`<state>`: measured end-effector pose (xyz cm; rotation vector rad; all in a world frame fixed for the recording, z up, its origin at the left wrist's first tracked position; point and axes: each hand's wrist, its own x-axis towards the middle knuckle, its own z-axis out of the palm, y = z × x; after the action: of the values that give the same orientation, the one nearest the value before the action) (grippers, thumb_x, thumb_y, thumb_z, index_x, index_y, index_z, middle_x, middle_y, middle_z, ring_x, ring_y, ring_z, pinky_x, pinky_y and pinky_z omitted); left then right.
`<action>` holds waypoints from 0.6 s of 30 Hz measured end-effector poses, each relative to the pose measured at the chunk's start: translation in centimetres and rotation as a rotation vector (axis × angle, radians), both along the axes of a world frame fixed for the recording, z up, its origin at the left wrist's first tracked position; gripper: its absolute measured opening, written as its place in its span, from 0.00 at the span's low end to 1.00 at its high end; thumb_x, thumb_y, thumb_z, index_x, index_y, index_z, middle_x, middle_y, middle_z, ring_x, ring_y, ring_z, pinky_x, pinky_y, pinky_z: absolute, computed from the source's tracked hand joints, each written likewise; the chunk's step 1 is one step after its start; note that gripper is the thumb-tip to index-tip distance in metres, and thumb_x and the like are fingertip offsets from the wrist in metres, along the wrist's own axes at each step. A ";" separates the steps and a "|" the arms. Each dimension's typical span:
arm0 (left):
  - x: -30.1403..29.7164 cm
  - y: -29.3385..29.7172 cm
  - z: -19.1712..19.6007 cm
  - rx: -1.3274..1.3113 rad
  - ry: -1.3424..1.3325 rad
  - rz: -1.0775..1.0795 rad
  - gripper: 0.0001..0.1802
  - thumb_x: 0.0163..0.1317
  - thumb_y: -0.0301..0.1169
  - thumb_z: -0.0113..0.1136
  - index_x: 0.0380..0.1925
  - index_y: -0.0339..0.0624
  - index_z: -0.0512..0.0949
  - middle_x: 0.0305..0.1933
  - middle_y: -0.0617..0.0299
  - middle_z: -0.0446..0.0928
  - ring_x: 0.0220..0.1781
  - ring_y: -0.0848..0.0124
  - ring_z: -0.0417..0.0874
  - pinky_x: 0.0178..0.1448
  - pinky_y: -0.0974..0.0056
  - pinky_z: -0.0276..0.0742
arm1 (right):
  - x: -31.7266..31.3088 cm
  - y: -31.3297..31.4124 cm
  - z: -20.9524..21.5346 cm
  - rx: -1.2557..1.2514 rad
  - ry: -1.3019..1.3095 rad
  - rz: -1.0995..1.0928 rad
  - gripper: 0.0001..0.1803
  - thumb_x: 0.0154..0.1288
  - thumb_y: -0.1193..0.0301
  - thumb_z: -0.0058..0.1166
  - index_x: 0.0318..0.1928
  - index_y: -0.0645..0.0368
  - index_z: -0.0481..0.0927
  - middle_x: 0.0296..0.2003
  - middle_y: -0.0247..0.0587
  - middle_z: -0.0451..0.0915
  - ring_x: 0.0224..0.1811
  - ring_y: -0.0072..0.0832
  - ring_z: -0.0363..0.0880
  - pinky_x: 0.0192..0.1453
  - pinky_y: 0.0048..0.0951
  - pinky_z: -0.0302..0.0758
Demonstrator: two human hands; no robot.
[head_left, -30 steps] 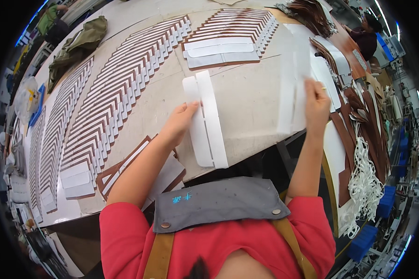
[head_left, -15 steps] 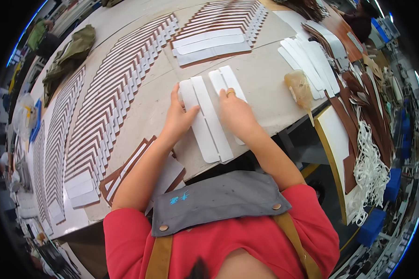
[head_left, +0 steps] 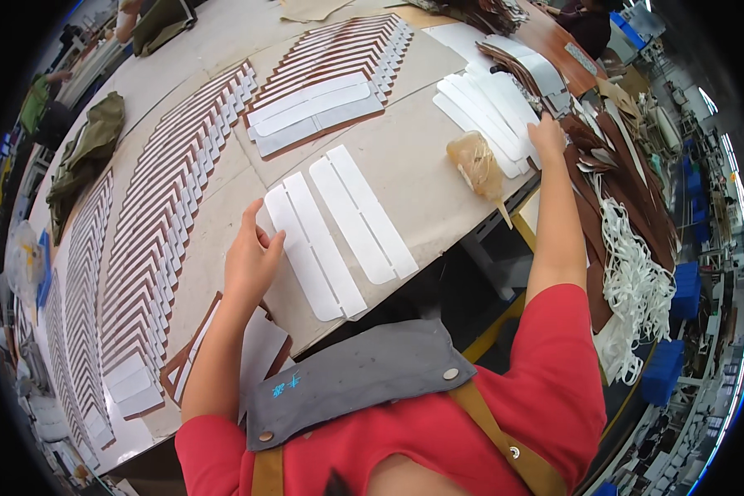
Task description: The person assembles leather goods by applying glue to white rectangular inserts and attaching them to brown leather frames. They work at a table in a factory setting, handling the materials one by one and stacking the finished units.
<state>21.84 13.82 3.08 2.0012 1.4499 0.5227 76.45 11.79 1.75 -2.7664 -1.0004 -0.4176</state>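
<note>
At far left, long rows of overlapped brown-and-white strips run up the table. The left hand rests there, fingers spread and loose, fingertips touching the near end of the leftmost of four white strips laid side by side in two pairs. It pinches nothing. Half a second ago both hands were pressing on these strips; now only the left one steadies them, so the laying-out of this set looks done. A yellowish brush lies just right of the strips. The right hand has left them and reaches far right, to the edge of a stack of white strips beside brown pieces. Its fingers are curled downward; whether they pinch a strip I cannot tell.
</note>
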 end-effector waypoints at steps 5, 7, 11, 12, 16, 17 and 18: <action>0.3 -0.5 1.0 0.066 -0.018 -0.040 0.25 0.57 0.29 0.58 0.56 0.43 0.66 0.25 0.63 0.68 0.22 0.73 0.68 0.29 0.68 0.67 | 1.6 -1.1 -0.4 0.139 0.156 0.155 0.14 0.54 0.63 0.54 0.36 0.60 0.80 0.35 0.49 0.81 0.42 0.42 0.79 0.47 0.39 0.73; 0.6 -0.5 1.3 0.066 -0.007 -0.067 0.23 0.57 0.29 0.57 0.53 0.41 0.68 0.27 0.60 0.70 0.23 0.68 0.71 0.30 0.64 0.69 | 1.2 -1.4 0.4 0.256 0.260 0.274 0.13 0.53 0.63 0.56 0.31 0.62 0.80 0.28 0.49 0.80 0.36 0.40 0.80 0.43 0.36 0.73; 3.4 -0.9 2.8 0.015 -0.178 -0.210 0.19 0.58 0.28 0.57 0.51 0.40 0.71 0.32 0.59 0.74 0.28 0.71 0.73 0.35 0.67 0.71 | -6.8 -2.6 7.0 0.534 0.327 0.437 0.13 0.54 0.66 0.60 0.25 0.65 0.77 0.17 0.38 0.73 0.20 0.22 0.68 0.27 0.25 0.66; 4.4 -0.8 2.6 0.025 -0.269 -0.298 0.19 0.59 0.27 0.56 0.51 0.40 0.71 0.34 0.59 0.74 0.30 0.73 0.74 0.37 0.69 0.71 | -9.8 -3.0 8.2 0.546 0.379 0.510 0.13 0.53 0.66 0.61 0.25 0.64 0.75 0.17 0.37 0.71 0.20 0.22 0.66 0.26 0.25 0.65; 9.2 -1.7 3.6 -0.253 -0.693 -0.427 0.25 0.65 0.32 0.52 0.60 0.35 0.62 0.56 0.51 0.70 0.53 0.65 0.75 0.58 0.62 0.70 | -22.7 -4.4 9.5 0.444 0.454 0.932 0.16 0.53 0.65 0.63 0.25 0.61 0.69 0.17 0.38 0.67 0.19 0.26 0.63 0.25 0.28 0.63; 10.3 -2.1 4.0 -0.315 -0.791 -0.410 0.27 0.65 0.33 0.51 0.61 0.33 0.60 0.56 0.50 0.69 0.53 0.65 0.75 0.59 0.62 0.70 | -24.5 -4.6 9.0 0.360 0.445 1.021 0.15 0.54 0.67 0.62 0.25 0.61 0.69 0.17 0.40 0.67 0.19 0.27 0.65 0.25 0.29 0.64; 11.1 -2.2 4.4 -0.380 -0.896 -0.399 0.28 0.66 0.35 0.51 0.61 0.31 0.58 0.56 0.49 0.69 0.53 0.65 0.74 0.59 0.63 0.69 | -26.4 -5.2 9.4 0.283 0.644 1.015 0.14 0.55 0.68 0.60 0.26 0.61 0.68 0.18 0.40 0.69 0.19 0.26 0.67 0.25 0.28 0.65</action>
<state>32.90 11.57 7.47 1.3925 0.5303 0.7587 50.07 6.56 11.13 -1.6181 -1.7285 0.4166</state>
